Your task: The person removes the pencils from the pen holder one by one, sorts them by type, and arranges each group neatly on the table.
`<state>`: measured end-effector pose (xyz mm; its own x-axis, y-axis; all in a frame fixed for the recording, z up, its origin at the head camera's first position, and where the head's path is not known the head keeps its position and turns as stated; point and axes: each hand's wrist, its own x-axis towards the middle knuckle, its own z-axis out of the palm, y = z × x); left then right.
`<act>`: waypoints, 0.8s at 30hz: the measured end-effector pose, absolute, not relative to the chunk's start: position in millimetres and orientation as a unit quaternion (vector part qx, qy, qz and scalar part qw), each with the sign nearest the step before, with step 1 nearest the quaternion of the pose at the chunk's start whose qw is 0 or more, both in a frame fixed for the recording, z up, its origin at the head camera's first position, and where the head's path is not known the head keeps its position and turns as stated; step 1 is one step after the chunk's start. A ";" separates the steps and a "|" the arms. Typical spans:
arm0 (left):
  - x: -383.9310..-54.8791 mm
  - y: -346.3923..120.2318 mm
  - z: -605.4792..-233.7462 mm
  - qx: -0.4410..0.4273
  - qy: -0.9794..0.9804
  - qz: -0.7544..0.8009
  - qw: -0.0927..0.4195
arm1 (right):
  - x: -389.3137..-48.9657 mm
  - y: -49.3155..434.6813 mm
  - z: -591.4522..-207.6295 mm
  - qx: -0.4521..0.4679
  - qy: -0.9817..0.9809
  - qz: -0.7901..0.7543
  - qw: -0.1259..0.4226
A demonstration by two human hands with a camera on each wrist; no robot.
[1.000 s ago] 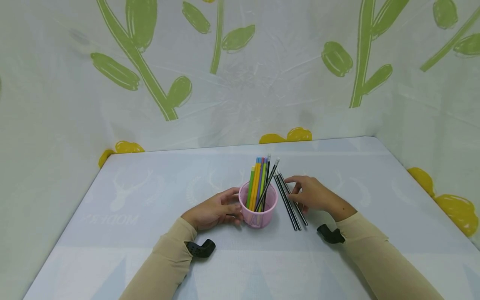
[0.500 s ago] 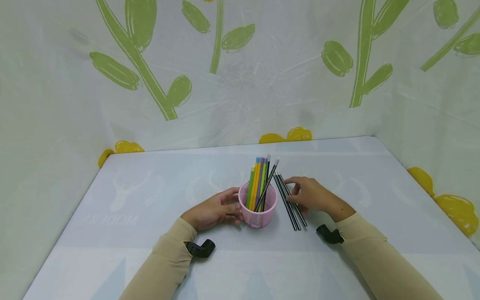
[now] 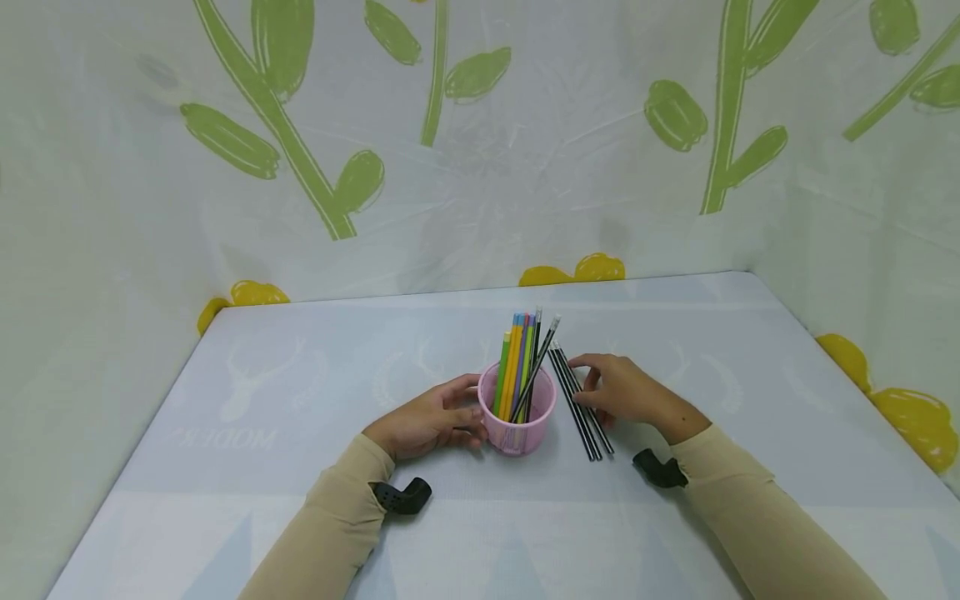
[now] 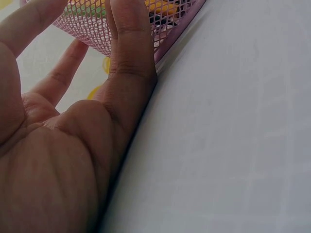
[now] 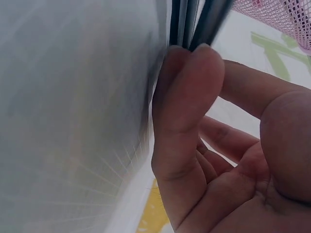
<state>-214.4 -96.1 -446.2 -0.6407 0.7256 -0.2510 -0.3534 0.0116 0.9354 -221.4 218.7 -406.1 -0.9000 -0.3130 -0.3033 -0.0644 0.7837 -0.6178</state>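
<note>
A pink mesh pencil cup (image 3: 517,440) stands upright, holding several coloured pencils (image 3: 513,371) and a few black ones. Against its left side rests my left hand (image 3: 429,423), thumb in front and a finger reaching toward the back; the left wrist view shows the fingers (image 4: 130,39) fairly straight on the mesh. Just right of the cup, several black pencils (image 3: 588,439) with pale ends lie side by side on the table. My right hand (image 3: 626,387) pinches them about midway. In the right wrist view the pencils (image 5: 181,24) rise past the fingertips (image 5: 209,63).
Both hands work over a pale printed table (image 3: 315,350). A wall covering with green leaves (image 3: 232,146) and yellow shapes (image 3: 915,425) rises behind and at the sides. Black wrist mounts (image 3: 405,497) sit at both cuffs.
My right hand has shifted very slightly left, and the near end of the rightmost black pencil has drawn a little closer to the others. The left hand and cup stay in place.
</note>
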 end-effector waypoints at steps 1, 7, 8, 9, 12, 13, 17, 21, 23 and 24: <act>-214.6 -96.2 -446.2 0.158 0.592 0.685 0.393 | -221.6 218.3 -406.0 -0.101 0.923 -0.312 0.200; -215.0 -97.0 -445.6 0.161 0.591 0.687 0.391 | -221.8 217.1 -405.0 -0.097 0.925 -0.309 0.200; -215.0 -97.0 -445.5 0.160 0.592 0.686 0.392 | -221.6 217.1 -404.9 -0.097 0.925 -0.309 0.200; -214.9 -96.9 -445.6 0.159 0.593 0.684 0.393 | -221.3 217.1 -405.0 -0.097 0.925 -0.310 0.200; -214.6 -96.7 -445.9 0.157 0.597 0.680 0.395 | -220.7 217.0 -405.6 -0.098 0.925 -0.309 0.199; -214.6 -96.6 -446.0 0.157 0.598 0.680 0.395 | -220.6 216.9 -405.7 -0.097 0.926 -0.307 0.198; -215.3 -96.4 -446.0 0.160 0.598 0.680 0.394 | -220.4 215.7 -405.0 -0.102 0.932 -0.293 0.186; -214.7 -96.4 -445.8 0.160 0.597 0.680 0.394 | -219.2 214.2 -403.2 -0.115 0.936 -0.293 0.157; -214.1 -96.2 -445.9 0.160 0.596 0.682 0.393 | -217.4 213.1 -401.3 -0.119 0.936 -0.301 0.140; -213.8 -96.3 -446.1 0.160 0.595 0.683 0.393 | -216.3 212.3 -400.2 -0.122 0.935 -0.305 0.131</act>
<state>-213.8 -96.3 -446.1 -0.6393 0.7276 -0.2487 -0.3458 0.0167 0.9381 -216.3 212.3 -400.2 -0.9360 -0.3081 -0.1703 -0.1487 0.7845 -0.6020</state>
